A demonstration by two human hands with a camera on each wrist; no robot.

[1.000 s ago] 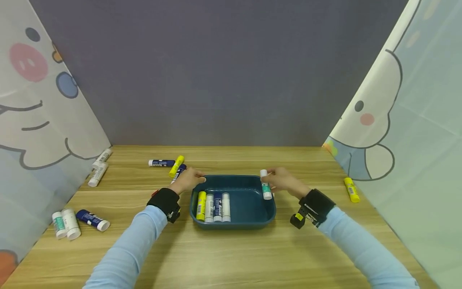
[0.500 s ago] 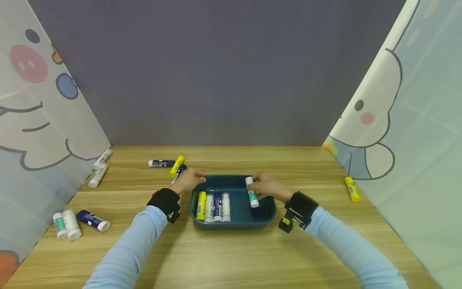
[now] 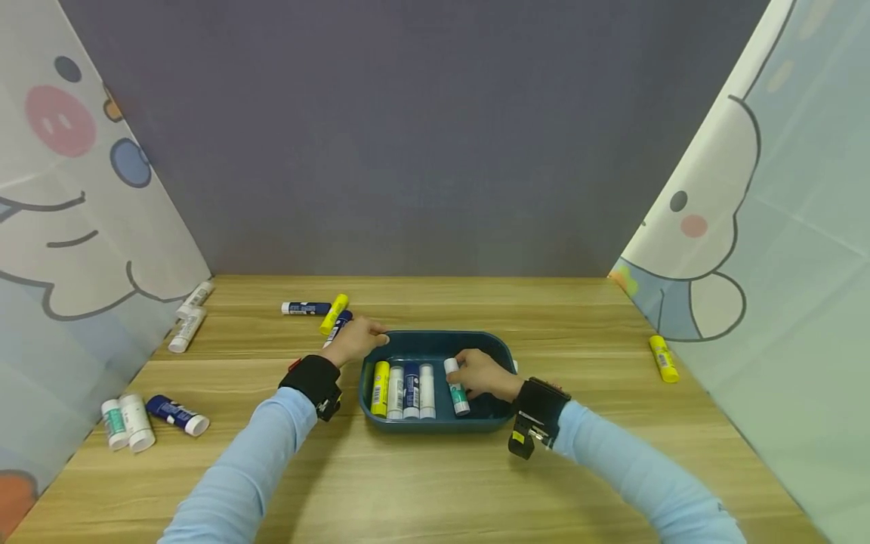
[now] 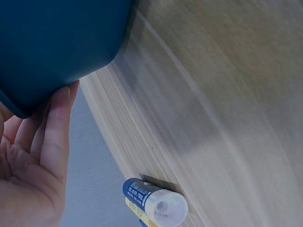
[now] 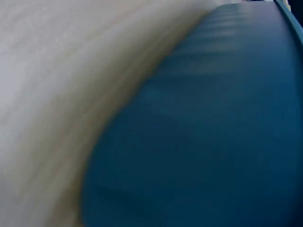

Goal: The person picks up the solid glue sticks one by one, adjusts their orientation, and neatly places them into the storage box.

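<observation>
Tray sits on the table, about midway between left and right edges. We have the right grip over the tray's right half, thumb and fingers pinched on the green-label stick. That stick is within the tray's walls, slightly slanted; we can't tell if it touches the bottom. The left grip is clamped on the tray's far left corner, fingers against the outer wall in the left wrist view. Right wrist view gives us just blurred table and blue wall, no fingers, so we go by the head view. At the tray's left end, four lie side by side: yellow stick, first white stick, navy stick, second white stick, then a gap before the held one. We'd tag the step as adding a fifth to the row. Next move, we judge, calls for squaring it up with its neighbours, nudging it left, setting it down and loosening the pinch, left grip steadying. Outside: loose trio by the tray's far left corner, white pair near the table's far left corner, left-edge trio closer to us, lone yellow tube by the right edge; we'd call it partly done.
</observation>
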